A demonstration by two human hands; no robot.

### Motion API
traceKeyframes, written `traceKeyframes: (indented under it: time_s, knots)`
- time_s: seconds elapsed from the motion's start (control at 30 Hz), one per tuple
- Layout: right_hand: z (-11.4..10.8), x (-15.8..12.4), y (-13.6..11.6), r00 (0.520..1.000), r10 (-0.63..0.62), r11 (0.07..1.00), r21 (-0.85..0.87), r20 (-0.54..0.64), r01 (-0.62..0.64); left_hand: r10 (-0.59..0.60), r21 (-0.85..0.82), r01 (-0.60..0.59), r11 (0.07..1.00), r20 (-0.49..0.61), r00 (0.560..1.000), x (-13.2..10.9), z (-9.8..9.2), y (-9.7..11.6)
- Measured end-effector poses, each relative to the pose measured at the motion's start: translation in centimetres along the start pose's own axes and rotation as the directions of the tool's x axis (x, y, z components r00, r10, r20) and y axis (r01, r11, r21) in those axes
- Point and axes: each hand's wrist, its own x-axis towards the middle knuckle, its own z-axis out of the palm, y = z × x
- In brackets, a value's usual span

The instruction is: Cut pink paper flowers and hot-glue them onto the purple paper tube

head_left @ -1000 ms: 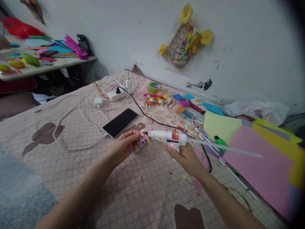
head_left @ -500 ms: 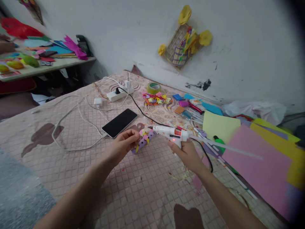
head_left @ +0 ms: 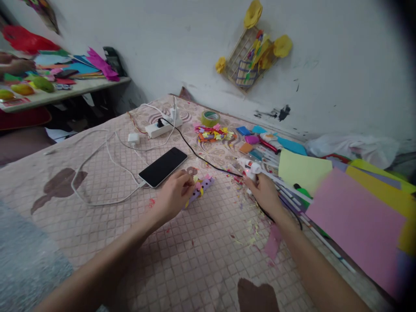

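Note:
Fingers of my left hand [head_left: 178, 190] are pinched together at the left end of a purple dotted strip [head_left: 206, 184] with yellow and pink pieces on it; what lies between the fingertips is too small to make out. My right hand [head_left: 264, 190] is wrapped round the grip of a white glue gun [head_left: 251, 168], whose nozzle points left and whose red light glows. The gun is well to the right of the strip, near the paper scraps. A black phone [head_left: 163, 166] lies just behind my left hand.
A power strip [head_left: 164, 128] with cables stands at the back, beside green tape [head_left: 210, 118] and a pile of small foam pieces [head_left: 214, 133]. Coloured sheets [head_left: 354, 216] cover the right side. Another person's hands [head_left: 19, 66] are at a far-left table [head_left: 94, 86].
My right hand has moved the glue gun right, away from the purple strip. My left hand has turned slightly and shifted a little over the strip.

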Motion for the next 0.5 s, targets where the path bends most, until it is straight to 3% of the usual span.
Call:
traceKeyframes:
  time_s: [0.27, 0.5]
  knots:
    - [-1.0, -2.2, -0.2, 0.988, -0.077, 0.995, 0.049, -0.131, 0.084, -0.036, -0.072, 0.037, 0.997, 0.014, 0.999, 0.1, 0.3, -0.1]
    - [-1.4, -3.3, -1.0, 0.991, -0.084, 0.990, 0.105, -0.102, 0.094, -0.020, -0.039, 0.021, 0.999, 0.028, 0.999, 0.1, 0.4, -0.3]
